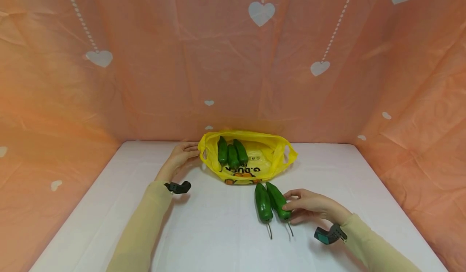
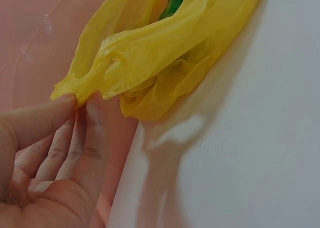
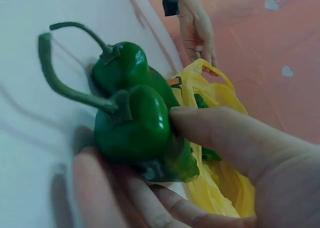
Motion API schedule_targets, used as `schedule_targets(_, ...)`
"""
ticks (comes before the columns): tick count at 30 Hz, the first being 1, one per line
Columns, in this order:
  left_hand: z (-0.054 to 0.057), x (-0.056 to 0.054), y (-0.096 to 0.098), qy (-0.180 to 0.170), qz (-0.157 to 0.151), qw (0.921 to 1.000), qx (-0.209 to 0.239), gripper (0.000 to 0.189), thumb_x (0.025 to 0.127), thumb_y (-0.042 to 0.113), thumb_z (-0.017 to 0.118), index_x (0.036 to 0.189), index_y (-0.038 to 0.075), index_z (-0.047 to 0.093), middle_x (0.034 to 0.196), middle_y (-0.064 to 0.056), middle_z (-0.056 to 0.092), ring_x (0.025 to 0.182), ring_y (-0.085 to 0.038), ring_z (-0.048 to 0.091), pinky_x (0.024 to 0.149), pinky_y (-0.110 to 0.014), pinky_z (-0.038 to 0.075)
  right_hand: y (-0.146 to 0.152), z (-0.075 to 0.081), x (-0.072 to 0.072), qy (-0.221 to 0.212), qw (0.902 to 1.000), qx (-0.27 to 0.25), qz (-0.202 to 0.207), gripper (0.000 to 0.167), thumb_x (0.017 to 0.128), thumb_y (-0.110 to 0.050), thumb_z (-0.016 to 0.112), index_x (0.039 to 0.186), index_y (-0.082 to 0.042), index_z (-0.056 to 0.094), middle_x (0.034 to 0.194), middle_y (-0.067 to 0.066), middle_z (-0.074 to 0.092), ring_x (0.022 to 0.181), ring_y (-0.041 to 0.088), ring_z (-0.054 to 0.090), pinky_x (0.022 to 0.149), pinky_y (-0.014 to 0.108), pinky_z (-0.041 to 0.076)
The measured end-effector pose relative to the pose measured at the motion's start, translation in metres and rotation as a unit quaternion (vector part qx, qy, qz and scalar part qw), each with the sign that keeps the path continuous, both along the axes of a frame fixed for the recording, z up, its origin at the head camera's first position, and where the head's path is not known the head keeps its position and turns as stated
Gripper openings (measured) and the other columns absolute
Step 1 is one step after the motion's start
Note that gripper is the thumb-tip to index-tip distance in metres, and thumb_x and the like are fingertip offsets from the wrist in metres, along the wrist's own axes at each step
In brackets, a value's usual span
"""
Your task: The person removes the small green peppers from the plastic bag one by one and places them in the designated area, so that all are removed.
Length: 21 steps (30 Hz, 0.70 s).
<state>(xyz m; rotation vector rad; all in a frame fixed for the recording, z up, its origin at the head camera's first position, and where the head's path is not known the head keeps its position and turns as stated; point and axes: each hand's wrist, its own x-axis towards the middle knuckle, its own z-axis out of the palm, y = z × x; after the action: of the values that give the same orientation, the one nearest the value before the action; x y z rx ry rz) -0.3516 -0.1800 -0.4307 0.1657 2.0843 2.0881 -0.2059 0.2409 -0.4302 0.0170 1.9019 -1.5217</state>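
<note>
A yellow plastic bag [image 1: 267,142] lies with its mouth open, several green peppers [image 1: 233,156] inside. My left hand [image 1: 182,155] pinches the bag's left handle between thumb and fingers; the left wrist view shows the yellow handle [image 2: 82,87] drawn to a point there. In front of the bag, two more long green peppers lie side by side, stems toward me. My right hand [image 1: 309,205] grips the right pepper [image 1: 277,201], thumb on one side and fingers curled round the other. The left pepper [image 1: 263,203] lies right beside it, untouched by the hand.
A white tabletop [image 1: 204,231] lies under everything. Peach cloth with white hearts [image 1: 233,61] walls the back and both sides, close behind the bag. Dark wrist devices [image 1: 329,234] sit on both wrists. The bag's right handle [image 1: 291,154] stands loose.
</note>
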Motion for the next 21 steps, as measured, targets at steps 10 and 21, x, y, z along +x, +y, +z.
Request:
schedule_targets(10,-0.002,-0.001,0.001,-0.003,0.006,0.9999,-0.012,0.044,0.094,-0.003,0.057,0.136,-0.008,0.045,0.126,-0.022,0.055,0.097,-0.016,0.063,0.100,-0.048,0.043,0.000,-0.001,-0.008,0.030,0.9977,0.032,0.051,0.038,0.089,-0.023,0.068,0.113,0.003,0.052,0.082,0.013,0.068,0.068,0.020,0.068,0.061,0.032,0.059)
schedule_targets(21,0.000,0.001,0.002,-0.014,0.007,0.9998,-0.008,0.043,0.094,-0.002,0.057,0.136,-0.005,0.047,0.126,-0.021,0.055,0.096,-0.016,0.063,0.100,-0.047,0.044,0.000,0.000,-0.012,0.046,0.9964,0.042,0.058,0.031,0.093,-0.023,0.062,0.109,0.003,0.056,0.085,0.013,0.067,0.069,0.020,0.067,0.064,0.033,0.059)
